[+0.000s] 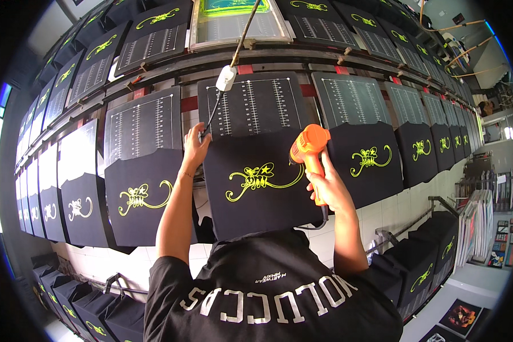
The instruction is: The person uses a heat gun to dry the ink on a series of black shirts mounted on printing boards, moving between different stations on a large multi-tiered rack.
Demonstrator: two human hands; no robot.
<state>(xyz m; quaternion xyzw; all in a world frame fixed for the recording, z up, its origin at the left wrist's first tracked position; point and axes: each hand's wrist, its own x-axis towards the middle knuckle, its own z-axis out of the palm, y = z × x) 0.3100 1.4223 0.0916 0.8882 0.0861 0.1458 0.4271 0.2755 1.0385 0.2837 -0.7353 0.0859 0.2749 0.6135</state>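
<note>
My right hand is wrapped round the handle of an orange heat gun, held above the right side of a black shirt on the middle board. A yellow-green line drawing of a winged, curly-tailed creature is printed on this shirt. My left hand is closed on a black power cord at the board's left edge. That cord runs up to a white socket hanging from a cable. Another black cord leaves the bottom of the heat gun's handle.
Rows of boards with black shirts stretch to both sides and behind, several with the same print. A framed screen with bright yellow-green and teal ink lies on the far row. Metal rails run between rows. Flat panels stand at right.
</note>
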